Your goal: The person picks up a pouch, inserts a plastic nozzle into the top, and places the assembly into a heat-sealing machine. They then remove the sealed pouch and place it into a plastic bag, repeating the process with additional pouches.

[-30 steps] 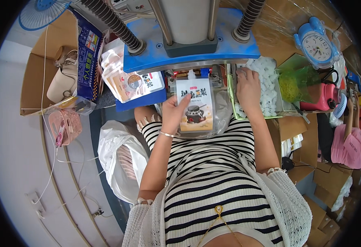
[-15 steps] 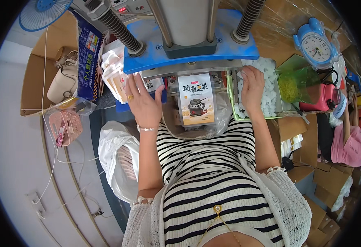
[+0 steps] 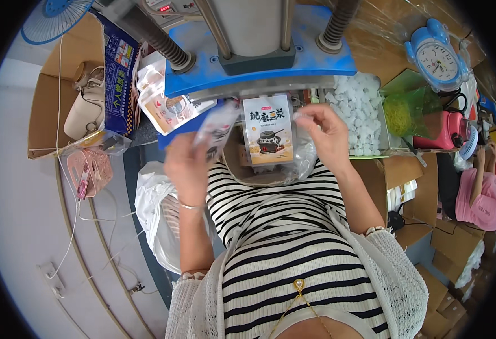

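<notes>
Below the blue press plate [image 3: 259, 78], the centre pouch [image 3: 269, 135] sat between your two hands, its printed face toward you and its long axis running away from your body. Your right hand [image 3: 331, 138] was the nearer one, just beside that pouch's upper right corner, with thumb and fingers drawn narrow; a small pale piece seemed to show at the tips, but I could not tell whether you gripped it. Your left hand [image 3: 185, 164], blurred, held a second pouch [image 3: 221, 127] just left of the first, its long axis slanting from lower left to upper right, out of line with the other; whether the two touched was unclear. The loose pouches [image 3: 172, 107] lay beyond your left hand, and the white pieces [image 3: 355, 116] lay beyond and to the right of your right hand.
</notes>
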Motion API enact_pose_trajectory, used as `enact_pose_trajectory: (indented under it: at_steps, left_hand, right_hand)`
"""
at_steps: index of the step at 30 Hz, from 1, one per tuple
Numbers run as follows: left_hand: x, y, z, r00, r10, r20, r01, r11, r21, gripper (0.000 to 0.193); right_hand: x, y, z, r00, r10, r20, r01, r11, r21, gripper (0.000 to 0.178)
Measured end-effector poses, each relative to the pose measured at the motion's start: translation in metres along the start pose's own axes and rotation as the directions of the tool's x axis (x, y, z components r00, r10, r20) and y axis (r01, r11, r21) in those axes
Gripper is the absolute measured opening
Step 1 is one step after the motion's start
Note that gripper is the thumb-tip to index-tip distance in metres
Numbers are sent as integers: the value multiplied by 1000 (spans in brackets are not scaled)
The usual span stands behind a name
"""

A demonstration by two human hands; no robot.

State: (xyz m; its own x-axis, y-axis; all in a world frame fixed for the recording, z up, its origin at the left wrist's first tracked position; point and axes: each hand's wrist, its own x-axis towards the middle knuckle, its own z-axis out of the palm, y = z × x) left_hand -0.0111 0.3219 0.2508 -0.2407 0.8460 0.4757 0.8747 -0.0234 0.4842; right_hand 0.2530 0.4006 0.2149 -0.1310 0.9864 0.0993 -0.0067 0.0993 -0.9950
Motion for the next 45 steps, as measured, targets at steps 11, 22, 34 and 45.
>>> enact_pose_trajectory:
  at_steps: [11,22,34,45]
  left_hand:
    - [-29,-67,53,964,226,-137,-206,968,146,10]
    - [-32,35,59,778,-250,576,545,725,-422,18]
    - [-12,14,131,757,-363,543,653,385,-652,28]
    - [12,-3,75,976,42,-213,19,961,275,30]
  right_hand:
    - [-17,-24,25,983,164,86,-178,964,198,20]
    - [9,-10,31,913,-331,238,404,808,-429,22]
    - [25,26,-24,933,-356,-55,196,629,-752,18]
    - [44,38,-43,978,-204,-45,26,332,-943,15]
